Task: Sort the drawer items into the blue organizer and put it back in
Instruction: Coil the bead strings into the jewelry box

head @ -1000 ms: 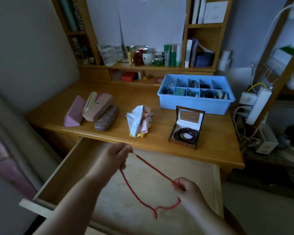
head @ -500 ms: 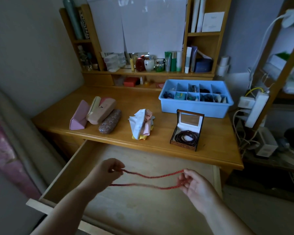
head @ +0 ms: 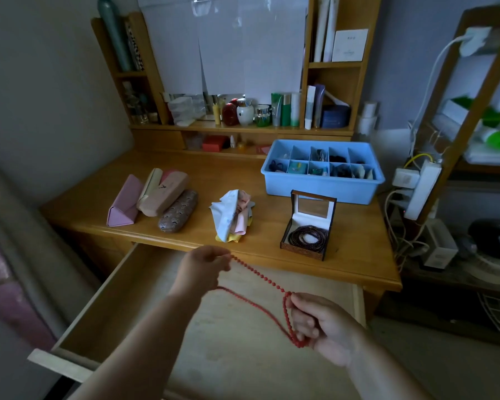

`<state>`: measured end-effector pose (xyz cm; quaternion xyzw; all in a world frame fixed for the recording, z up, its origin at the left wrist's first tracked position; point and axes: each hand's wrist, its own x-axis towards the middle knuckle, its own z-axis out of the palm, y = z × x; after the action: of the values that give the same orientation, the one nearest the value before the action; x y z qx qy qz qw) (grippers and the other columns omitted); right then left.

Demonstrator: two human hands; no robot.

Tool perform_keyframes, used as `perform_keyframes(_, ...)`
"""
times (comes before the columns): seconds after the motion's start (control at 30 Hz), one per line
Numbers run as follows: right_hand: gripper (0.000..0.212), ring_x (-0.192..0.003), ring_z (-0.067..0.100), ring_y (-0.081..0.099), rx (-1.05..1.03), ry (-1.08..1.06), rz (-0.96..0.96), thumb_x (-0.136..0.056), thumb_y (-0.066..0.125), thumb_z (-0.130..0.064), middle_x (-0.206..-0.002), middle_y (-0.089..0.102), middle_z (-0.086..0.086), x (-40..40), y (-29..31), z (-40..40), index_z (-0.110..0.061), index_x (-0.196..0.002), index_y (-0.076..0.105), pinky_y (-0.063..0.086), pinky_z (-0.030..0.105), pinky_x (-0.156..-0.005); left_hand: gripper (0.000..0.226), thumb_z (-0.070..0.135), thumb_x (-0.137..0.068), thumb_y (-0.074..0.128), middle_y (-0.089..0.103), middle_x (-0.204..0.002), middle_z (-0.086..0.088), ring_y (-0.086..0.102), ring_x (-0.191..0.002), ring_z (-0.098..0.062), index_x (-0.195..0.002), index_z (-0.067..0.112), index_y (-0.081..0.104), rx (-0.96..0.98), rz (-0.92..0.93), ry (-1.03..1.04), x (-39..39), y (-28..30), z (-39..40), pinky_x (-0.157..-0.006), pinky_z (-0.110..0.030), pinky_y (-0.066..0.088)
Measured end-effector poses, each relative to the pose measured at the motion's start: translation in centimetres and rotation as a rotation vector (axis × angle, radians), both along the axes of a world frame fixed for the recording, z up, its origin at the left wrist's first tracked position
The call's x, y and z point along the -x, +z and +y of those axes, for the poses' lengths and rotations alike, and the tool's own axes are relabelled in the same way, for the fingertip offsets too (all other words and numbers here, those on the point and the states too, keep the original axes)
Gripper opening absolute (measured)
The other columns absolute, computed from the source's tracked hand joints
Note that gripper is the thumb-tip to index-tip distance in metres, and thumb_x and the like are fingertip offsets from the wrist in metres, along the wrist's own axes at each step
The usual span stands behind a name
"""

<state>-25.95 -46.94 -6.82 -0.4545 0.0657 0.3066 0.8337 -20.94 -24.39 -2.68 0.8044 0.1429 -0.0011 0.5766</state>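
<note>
Dim wooden bench (head: 98,203) behind, both hands grip the red bead string (head: 260,277) over the open drawer (head: 122,287): left hand (head: 204,268) pinches one end, right hand (head: 319,319) gathers a loop. Slack could snag or slip (beads are slick). Blue organizer (head: 318,187) sits at one o'clock, well apart.

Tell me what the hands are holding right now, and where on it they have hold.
A red bead string: the left hand pinches one end of the loop, the right hand grips the other end, above the open drawer.
</note>
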Motion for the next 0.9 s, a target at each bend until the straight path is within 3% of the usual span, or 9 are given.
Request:
perform_keyframes(0.17, 0.027, -0.036, 0.009, 0.035, -0.224, -0.255, 0.156, -0.082, 0.060, -0.025, -0.046, 0.043, -0.003, -0.7, -0.9, -1.6, -0.009, -0.060, 0.059, 0.042, 0.021, -0.045, 0.012, 0.016, -0.089, 0.061, 0.037, -0.051, 0.000, 0.035, -0.043, -0.010, -0.084, 0.006, 0.058, 0.572, 0.361, 0.142, 1.0, -3.4, 3.3, -0.055, -0.033, 0.055)
perform_keyframes(0.3, 0.025, -0.039, 0.010, 0.043, -0.344, -0.504, 0.214, -0.078, 0.062, -0.029, -0.048, 0.046, -0.005, -1.8, -1.5, -1.5, -0.015, -0.058, 0.058, 0.046, 0.028, -0.061, 0.026, 0.003, -0.090, 0.050, 0.031, -0.048, -0.001, 0.033, -0.039, -0.011, -0.066, 0.010, 0.045, 0.812, 0.273, 0.161, 2.4, -5.9, 1.8, -0.065, -0.036, 0.052)
perform_keyframes(0.37, 0.017, -0.049, 0.014, 0.056, -0.360, -0.523, 0.188, -0.077, 0.063, -0.025, -0.059, 0.059, 0.000, -2.0, -1.2, -1.2, -0.012, -0.066, 0.067, 0.047, 0.033, -0.069, 0.028, 0.003, -0.090, 0.050, 0.032, -0.055, -0.004, 0.034, -0.044, -0.012, -0.063, 0.011, 0.049, 0.676, 0.158, 0.129, 3.1, -6.0, -0.2, -0.056, -0.030, 0.043)
perform_keyframes(0.43, 0.017, -0.069, 0.020, 0.068, -0.372, -0.481, 0.115, -0.079, 0.061, -0.020, -0.080, 0.070, 0.008, -2.1, -1.0, -0.7, -0.008, -0.084, 0.073, 0.049, 0.036, -0.076, 0.026, 0.003, -0.089, 0.053, 0.039, -0.059, -0.003, 0.038, -0.050, -0.013, -0.064, 0.011, 0.057, 0.306, 0.047, -0.026, 3.9, -5.3, -2.3, -0.052, -0.027, 0.036)
perform_keyframes(0.53, 0.032, -0.090, 0.023, 0.069, -0.114, -0.376, -0.077, -0.081, 0.058, -0.028, -0.100, 0.072, 0.011, -2.1, -0.4, 0.1, -0.009, -0.106, 0.065, 0.047, 0.035, -0.083, 0.018, 0.013, -0.087, 0.059, 0.057, -0.062, 0.001, 0.048, -0.056, -0.010, -0.070, 0.013, 0.066, -0.322, -0.168, -0.571, 4.7, -3.3, -5.0, -0.058, -0.026, 0.040)
perform_keyframes(0.63, 0.040, -0.077, 0.014, 0.068, 0.438, -0.178, -0.294, -0.082, 0.052, -0.052, -0.086, 0.073, 0.001, -1.4, 0.1, 0.8, -0.019, -0.095, 0.070, 0.045, 0.026, -0.067, 0.015, 0.027, -0.085, 0.058, 0.066, -0.073, 0.001, 0.056, -0.064, -0.013, -0.080, 0.016, 0.067, -0.640, -0.335, -0.778, 4.6, -1.3, -7.4, -0.063, -0.027, 0.046)
perform_keyframes(0.73, 0.047, -0.050, 0.017, 0.051, 0.370, -0.068, -0.153, -0.077, 0.055, -0.059, -0.057, 0.057, 0.005, -0.9, 0.3, 0.7, -0.014, -0.068, 0.066, 0.039, 0.025, -0.056, 0.017, 0.031, -0.083, 0.061, 0.065, -0.069, 0.003, 0.058, -0.063, -0.012, -0.076, 0.016, 0.063, -0.647, -0.352, -0.566, 3.1, -0.2, -8.0, -0.062, -0.030, 0.052)
perform_keyframes(0.8, 0.037, -0.044, 0.012, 0.033, 0.254, -0.022, -0.053, -0.076, 0.062, -0.050, -0.048, 0.041, -0.001, -0.8, 0.1, 0.2, -0.015, -0.065, 0.064, 0.030, 0.022, -0.048, 0.030, 0.040, -0.081, 0.067, 0.058, -0.064, 0.003, 0.052, -0.058, -0.011, -0.073, 0.012, 0.061, -0.569, -0.196, -0.431, 1.9, -0.4, -7.3, -0.058, -0.027, 0.049)
perform_keyframes(0.9, 0.031, -0.041, 0.011, 0.028, 0.027, -0.174, 0.105, -0.077, 0.064, -0.039, -0.046, 0.034, -0.005, -1.0, -0.2, -0.8, -0.015, -0.058, 0.063, 0.033, 0.023, -0.052, 0.040, 0.045, -0.074, 0.068, 0.046, -0.059, 0.000, 0.047, -0.054, -0.012, -0.078, 0.007, 0.059, 0.182, 0.229, -0.326, 1.6, -1.6, -4.9, -0.065, -0.026, 0.053)
